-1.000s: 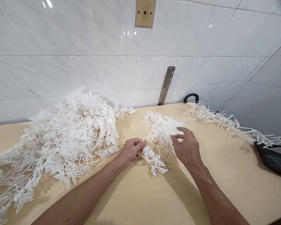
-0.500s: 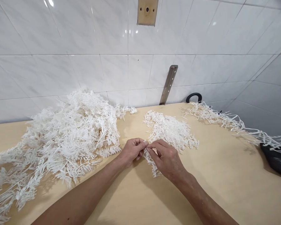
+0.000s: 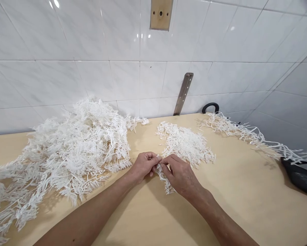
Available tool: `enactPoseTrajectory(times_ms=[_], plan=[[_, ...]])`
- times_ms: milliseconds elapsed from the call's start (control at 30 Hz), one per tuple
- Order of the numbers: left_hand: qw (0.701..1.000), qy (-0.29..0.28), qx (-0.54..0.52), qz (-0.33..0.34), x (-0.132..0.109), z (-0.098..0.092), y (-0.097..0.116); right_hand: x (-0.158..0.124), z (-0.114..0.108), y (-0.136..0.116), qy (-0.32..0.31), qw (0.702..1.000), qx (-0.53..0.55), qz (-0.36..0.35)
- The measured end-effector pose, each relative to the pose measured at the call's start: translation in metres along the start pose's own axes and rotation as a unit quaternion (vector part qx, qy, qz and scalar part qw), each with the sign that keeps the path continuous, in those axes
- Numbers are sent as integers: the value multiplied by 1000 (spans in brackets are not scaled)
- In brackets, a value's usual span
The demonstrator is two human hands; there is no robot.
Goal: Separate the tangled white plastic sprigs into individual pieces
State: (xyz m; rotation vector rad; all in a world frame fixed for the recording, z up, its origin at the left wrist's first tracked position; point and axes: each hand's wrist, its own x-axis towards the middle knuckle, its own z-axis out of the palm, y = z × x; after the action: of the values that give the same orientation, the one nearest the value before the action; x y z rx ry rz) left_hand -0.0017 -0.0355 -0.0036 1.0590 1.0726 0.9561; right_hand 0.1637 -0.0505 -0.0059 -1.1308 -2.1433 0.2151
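Note:
Both hands meet at the middle of the table, fingertips close together over a white branched plastic sprig. My left hand is closed in a pinch on the sprig, thumb uppermost. With thumb and index finger, my right hand pinches at the same spot; the small piece between its fingertips is mostly hidden. The sprig's branched end hangs down below the fingers to the tabletop. Just beyond my hands lies a flat pile of small white plastic pieces.
A large heap of white branched sprigs covers the left side. Bare white stems lie along the right, near a black object and a black loop. A metal strip leans on the tiled wall behind the table.
The view has shifted very slightly. Both hands stay pinched together at the same place, with only tiny finger movement.

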Motion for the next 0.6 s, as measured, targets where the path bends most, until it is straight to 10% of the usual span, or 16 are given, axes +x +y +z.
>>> enactPoseTrajectory(times_ms=[267,600], plan=[[999,-42,-25,-14,2,-5,0,0,3,-2,1,1000,-8,3],[969,79,206,111,1,8,-17,-5,15,-4,-36,997,-60,35]])
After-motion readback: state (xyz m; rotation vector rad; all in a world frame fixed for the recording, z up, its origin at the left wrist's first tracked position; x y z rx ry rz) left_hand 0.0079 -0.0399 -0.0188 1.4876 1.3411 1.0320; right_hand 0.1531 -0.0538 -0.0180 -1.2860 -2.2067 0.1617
